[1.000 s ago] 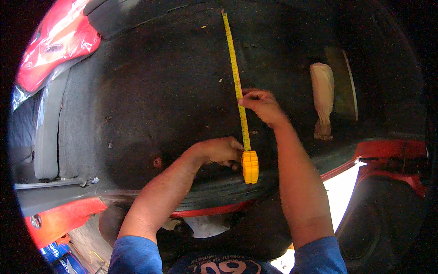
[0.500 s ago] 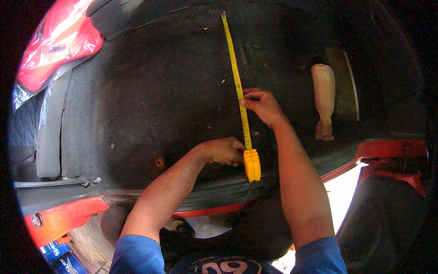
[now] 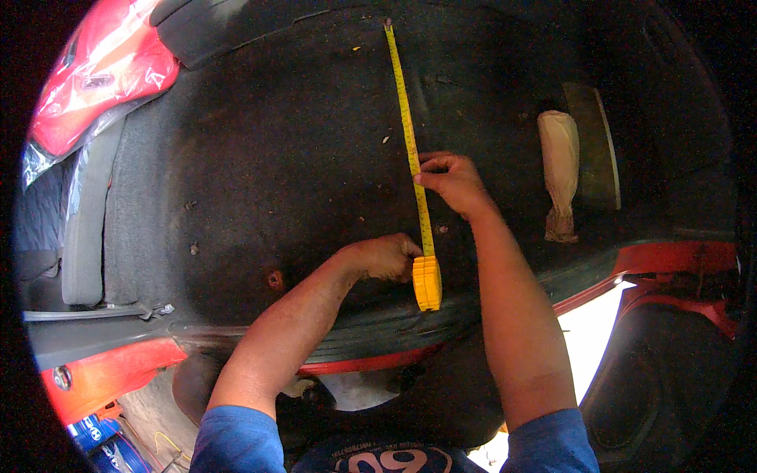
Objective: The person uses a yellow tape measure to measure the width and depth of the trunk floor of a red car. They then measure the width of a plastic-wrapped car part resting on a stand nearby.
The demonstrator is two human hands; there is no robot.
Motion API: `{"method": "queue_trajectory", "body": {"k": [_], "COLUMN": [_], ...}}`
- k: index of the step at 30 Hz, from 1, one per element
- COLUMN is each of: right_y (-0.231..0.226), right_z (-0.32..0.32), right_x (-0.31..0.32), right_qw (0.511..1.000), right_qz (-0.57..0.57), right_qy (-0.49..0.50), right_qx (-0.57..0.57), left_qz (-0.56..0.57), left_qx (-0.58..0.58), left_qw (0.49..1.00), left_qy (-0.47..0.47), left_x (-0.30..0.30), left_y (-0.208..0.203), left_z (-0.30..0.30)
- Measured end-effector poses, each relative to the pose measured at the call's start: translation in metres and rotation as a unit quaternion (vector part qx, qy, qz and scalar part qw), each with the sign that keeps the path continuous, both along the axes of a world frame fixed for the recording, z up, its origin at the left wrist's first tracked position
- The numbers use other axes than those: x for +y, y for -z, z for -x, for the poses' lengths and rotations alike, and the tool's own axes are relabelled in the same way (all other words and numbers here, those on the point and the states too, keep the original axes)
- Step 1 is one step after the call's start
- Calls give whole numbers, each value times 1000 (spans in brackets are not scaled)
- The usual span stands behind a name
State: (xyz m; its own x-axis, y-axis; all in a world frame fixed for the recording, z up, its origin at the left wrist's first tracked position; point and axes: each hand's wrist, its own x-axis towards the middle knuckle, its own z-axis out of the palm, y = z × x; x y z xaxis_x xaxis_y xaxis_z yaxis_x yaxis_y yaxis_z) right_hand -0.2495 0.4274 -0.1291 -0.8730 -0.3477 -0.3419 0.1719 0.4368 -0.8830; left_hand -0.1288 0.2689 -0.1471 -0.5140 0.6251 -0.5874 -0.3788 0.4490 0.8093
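A yellow tape measure (image 3: 426,285) lies with its blade (image 3: 400,91) drawn out across dark carpet inside a vehicle. The blade runs from the case near the door sill to the far side. My left hand (image 3: 386,257) has its fingers curled at the case's upper left side; its fingertips are partly hidden behind the case. Farther up, my right hand (image 3: 456,183) pinches the blade's right edge between thumb and fingers.
Carpet (image 3: 244,165) carries small bits of debris and a rusty spot (image 3: 274,279). A tan wrapped bundle (image 3: 559,165) lies at right beside a flat panel (image 3: 595,146). Far left is a red plastic-covered part (image 3: 110,79). A red-edged sill (image 3: 378,361) runs nearest me.
The tape measure's case has swung slightly left and up, and my left hand has shifted a little with it. My right hand stays nearly in place on the blade.
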Motion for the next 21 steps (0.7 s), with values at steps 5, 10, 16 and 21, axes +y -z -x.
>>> {"method": "queue_trajectory", "body": {"k": [5,10,16,21], "right_y": [1,13,27,23], "right_z": [0,1,1,2], "right_x": [2,3,5,4], "right_qw": [993,992,995,992], "right_qz": [-27,1,47,-5], "right_qy": [-34,-50,-12,-39], "right_qx": [110,117,87,123], "left_qz": [29,9,14,11], "left_qx": [57,77,72,64], "left_qw": [998,997,996,997], "left_qy": [15,30,47,36], "left_x": [4,2,1,2], "left_y": [-13,-18,-5,-4], "left_z": [0,0,0,-1]}}
